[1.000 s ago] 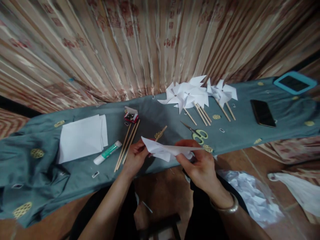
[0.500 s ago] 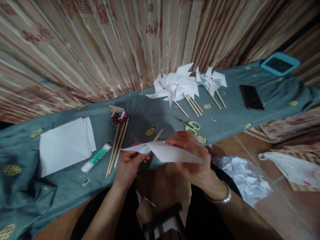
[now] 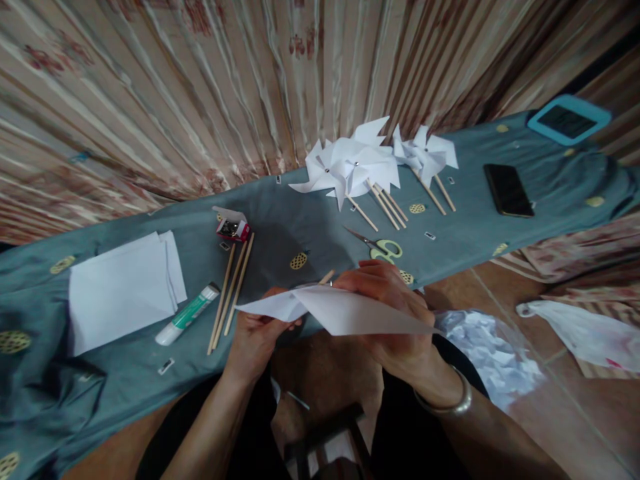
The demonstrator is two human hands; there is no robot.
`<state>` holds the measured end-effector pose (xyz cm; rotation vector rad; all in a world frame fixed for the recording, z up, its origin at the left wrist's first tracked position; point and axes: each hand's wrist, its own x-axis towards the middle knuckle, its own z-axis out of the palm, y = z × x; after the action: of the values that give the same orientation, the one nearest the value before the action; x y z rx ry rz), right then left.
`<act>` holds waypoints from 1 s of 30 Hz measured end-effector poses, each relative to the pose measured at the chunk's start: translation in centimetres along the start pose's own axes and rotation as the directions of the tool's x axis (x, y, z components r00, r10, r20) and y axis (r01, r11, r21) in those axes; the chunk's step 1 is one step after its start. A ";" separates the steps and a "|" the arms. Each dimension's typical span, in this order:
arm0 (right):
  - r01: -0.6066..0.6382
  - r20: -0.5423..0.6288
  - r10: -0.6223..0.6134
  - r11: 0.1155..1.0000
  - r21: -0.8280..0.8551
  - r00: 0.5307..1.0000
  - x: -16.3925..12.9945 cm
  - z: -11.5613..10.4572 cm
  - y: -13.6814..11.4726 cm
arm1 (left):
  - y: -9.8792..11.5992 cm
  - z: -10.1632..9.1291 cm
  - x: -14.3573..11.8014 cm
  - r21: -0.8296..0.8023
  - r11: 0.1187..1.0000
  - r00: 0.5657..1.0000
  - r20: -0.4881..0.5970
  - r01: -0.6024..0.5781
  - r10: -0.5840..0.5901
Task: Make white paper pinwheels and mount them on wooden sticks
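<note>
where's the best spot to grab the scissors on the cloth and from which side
Take the scissors by the pale green handle loops, coming from the near edge of the cloth, where the right hand holds the folded paper. They lie flat and closed, the loops pointing toward the person and the thin blade tips pointing up-left, away. That approach probably keeps fingers clear of the points.

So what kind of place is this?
Probably a home craft spot: a cloth-covered table before a curtain, with finished paper pinwheels, scissors and a glue stick.
</note>
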<state>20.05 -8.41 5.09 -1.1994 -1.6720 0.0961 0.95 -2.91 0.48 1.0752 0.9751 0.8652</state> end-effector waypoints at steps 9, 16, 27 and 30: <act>-0.007 0.004 0.007 0.999 0.045 1.000 -0.1 0.0 0.1 | -0.1 -0.2 -0.1 0.066 0.998 1.000 0.013 -0.003 0.002; -0.021 -0.006 0.022 0.998 0.067 1.000 -0.1 0.1 0.0 | 1.2 0.1 -0.1 0.128 0.991 0.999 0.015 0.028 -0.030; -0.076 0.008 0.076 0.995 0.057 0.997 0.1 0.0 -0.3 | 1.3 0.2 -0.1 0.165 0.986 1.000 0.007 0.019 -0.020; -0.098 0.010 0.098 0.994 0.051 0.995 0.1 -0.1 -0.4 | 1.3 0.2 -0.1 0.183 0.983 1.000 -0.005 0.019 -0.018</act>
<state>19.85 -8.59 5.43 -1.2433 -1.6076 0.2030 0.94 -2.73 1.83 1.2194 1.0819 0.7727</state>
